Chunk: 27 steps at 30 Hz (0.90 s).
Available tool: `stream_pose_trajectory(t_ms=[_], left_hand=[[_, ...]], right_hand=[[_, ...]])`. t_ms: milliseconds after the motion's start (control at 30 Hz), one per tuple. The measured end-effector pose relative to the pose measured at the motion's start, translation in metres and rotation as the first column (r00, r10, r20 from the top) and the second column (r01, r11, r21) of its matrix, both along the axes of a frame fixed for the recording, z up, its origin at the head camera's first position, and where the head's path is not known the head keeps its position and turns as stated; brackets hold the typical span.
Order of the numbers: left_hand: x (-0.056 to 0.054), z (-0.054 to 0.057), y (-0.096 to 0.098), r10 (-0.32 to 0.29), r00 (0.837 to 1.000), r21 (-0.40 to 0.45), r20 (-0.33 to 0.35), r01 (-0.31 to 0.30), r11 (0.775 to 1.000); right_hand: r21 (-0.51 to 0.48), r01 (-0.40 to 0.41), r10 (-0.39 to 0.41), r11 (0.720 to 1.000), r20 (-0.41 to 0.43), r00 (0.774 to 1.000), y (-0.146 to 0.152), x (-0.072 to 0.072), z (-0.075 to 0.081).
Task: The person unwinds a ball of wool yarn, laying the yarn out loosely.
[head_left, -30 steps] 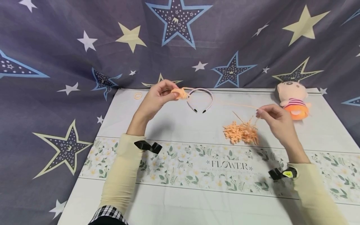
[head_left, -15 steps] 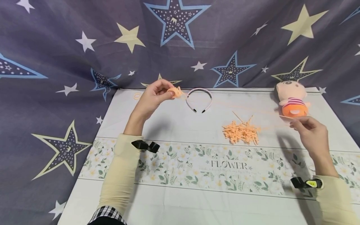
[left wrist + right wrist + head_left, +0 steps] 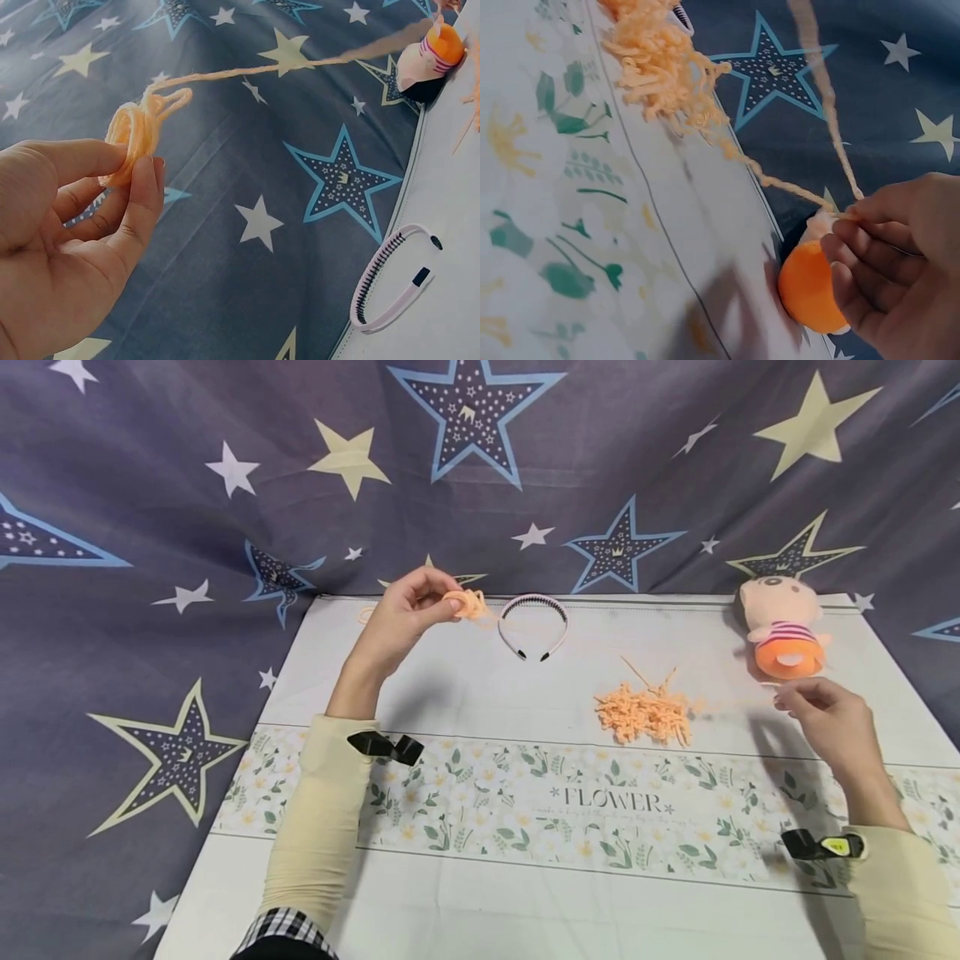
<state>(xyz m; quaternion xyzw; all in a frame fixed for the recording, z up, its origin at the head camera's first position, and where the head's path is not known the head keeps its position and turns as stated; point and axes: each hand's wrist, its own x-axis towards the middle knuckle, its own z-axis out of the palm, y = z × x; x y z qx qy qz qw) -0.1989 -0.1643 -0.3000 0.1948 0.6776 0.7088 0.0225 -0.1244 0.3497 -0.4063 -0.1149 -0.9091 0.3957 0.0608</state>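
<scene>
Between thumb and fingers, my left hand (image 3: 401, 622) pinches a small looped bundle of orange yarn (image 3: 133, 142) above the back left of the table. From that bundle a strand of yarn (image 3: 240, 71) runs across to the right. My right hand (image 3: 836, 722) pinches this strand near the plush doll, as the right wrist view shows. Another length of yarn (image 3: 780, 184) leads from the right fingertips down to a crinkled heap of orange yarn (image 3: 645, 714) on the table. In the head view the strand is blurred and faint.
A pink headband (image 3: 566, 627) with black teeth and tips lies at the back of the table (image 3: 480, 902). The plush doll (image 3: 783, 627) in orange sits at the back right. A thin orange ring (image 3: 365, 615) is partly covered by the left hand. A starry cloth (image 3: 480, 518) hangs behind.
My right hand has moved right and toward the front, drawing the strand out from above the heap. The left hand has shifted slightly left with the bundle.
</scene>
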Motion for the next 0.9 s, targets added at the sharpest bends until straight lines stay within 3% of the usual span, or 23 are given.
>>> stream_pose_trajectory(t_ms=[300, 400, 567, 667, 733, 900], left_hand=[[0.002, 0.002, 0.004, -0.038, 0.999, -0.035, -0.008, 0.038, 0.999], [0.001, 0.002, 0.006, -0.045, 0.999, -0.047, -0.017, 0.044, 0.998], [0.000, 0.002, 0.009, -0.070, 0.997, -0.044, -0.027, 0.068, 0.997], [0.000, 0.002, 0.012, -0.078, 0.997, -0.050, -0.029, 0.077, 0.996], [0.001, 0.003, 0.015, -0.078, 0.997, -0.059, -0.030, 0.076, 0.995], [0.001, 0.002, 0.022, -0.094, 0.995, -0.071, -0.027, 0.092, 0.993]], right_hand=[[0.119, -0.171, 0.169, 0.978, 0.030, 0.985, -0.018, -0.006, -0.002], [0.136, -0.203, 0.205, 0.970, 0.006, 0.979, -0.025, -0.011, 0.002], [0.123, -0.246, 0.259, 0.961, -0.106, 0.960, -0.052, -0.019, 0.019], [0.097, -0.287, 0.301, 0.953, -0.197, 0.933, -0.082, -0.026, 0.033], [0.060, -0.342, 0.346, 0.938, -0.254, 0.903, -0.105, -0.031, 0.042], [-0.018, -0.512, 0.474, 0.859, -0.352, 0.807, -0.166, -0.039, 0.057]])
